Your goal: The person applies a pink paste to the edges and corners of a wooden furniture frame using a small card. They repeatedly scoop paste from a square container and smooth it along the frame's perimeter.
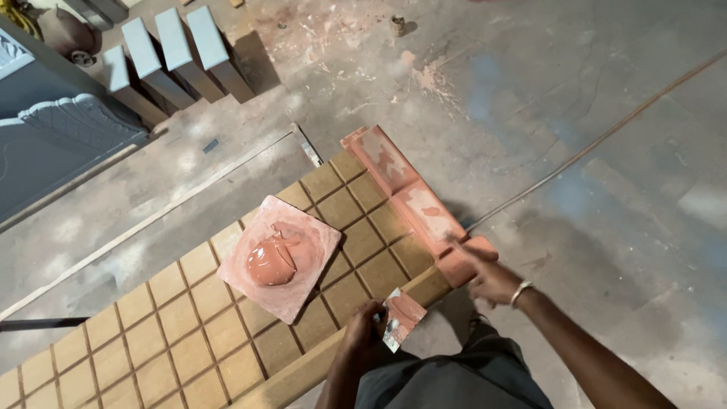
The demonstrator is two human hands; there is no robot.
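Grooved grid board (189, 333), dusty concrete floor (621, 189)

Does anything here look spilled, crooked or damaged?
Yes. The square board carrying a lump of reddish paste lies askew to the grooved panel's grid. Reddish patches smear the strip along the panel's end, and pinkish stains mark the floor beyond. The left hand holds a smeared flat blade.

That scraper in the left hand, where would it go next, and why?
Probably over to the putty heaped on the square plate. The left hand holds the scraper with only a thin smear on it, while the right hand touches the coated edge strip.
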